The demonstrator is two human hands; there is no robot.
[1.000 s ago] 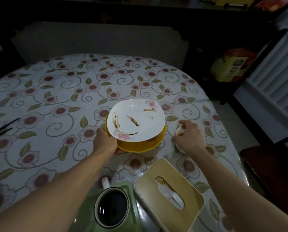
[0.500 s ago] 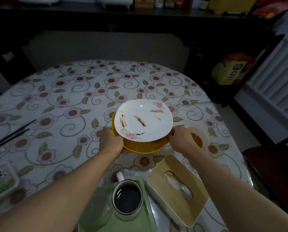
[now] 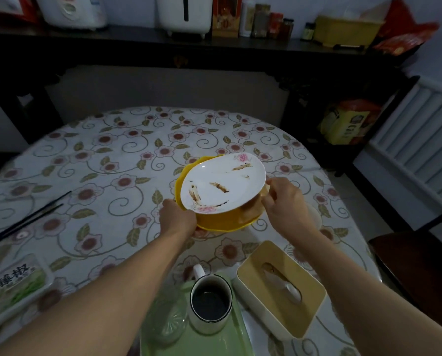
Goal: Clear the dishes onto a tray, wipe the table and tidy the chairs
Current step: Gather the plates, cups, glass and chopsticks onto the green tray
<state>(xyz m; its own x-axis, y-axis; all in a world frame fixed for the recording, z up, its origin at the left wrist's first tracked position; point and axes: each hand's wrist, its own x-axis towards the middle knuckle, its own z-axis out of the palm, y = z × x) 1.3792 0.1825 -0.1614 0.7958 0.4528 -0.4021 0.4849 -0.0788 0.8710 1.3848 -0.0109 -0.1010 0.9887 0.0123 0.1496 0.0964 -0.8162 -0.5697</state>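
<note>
On the flower-patterned worktop (image 3: 107, 160) in a dim room, dark sideboard (image 3: 214, 55) beyond, green tray (image 3: 214, 337) with mug (image 3: 211, 301) at near edge, tissue box (image 3: 281, 289) right, chopsticks (image 3: 27, 219) left, left hand (image 3: 179, 217) and right hand (image 3: 284, 199) gripping the stained white plate (image 3: 222, 183) stacked on a yellow plate (image 3: 222, 222), tilted at centre.

Tissue box (image 3: 281, 289) at the table's near right edge; packet (image 3: 12, 286) at its near left edge; appliances (image 3: 184, 14), jars (image 3: 274, 24) along the sideboard (image 3: 137, 47) behind

Green tray (image 3: 236, 337) cut off at bottom edge — small dish (image 3: 315, 214) mostly hidden behind right hand (image 3: 284, 201).
</note>
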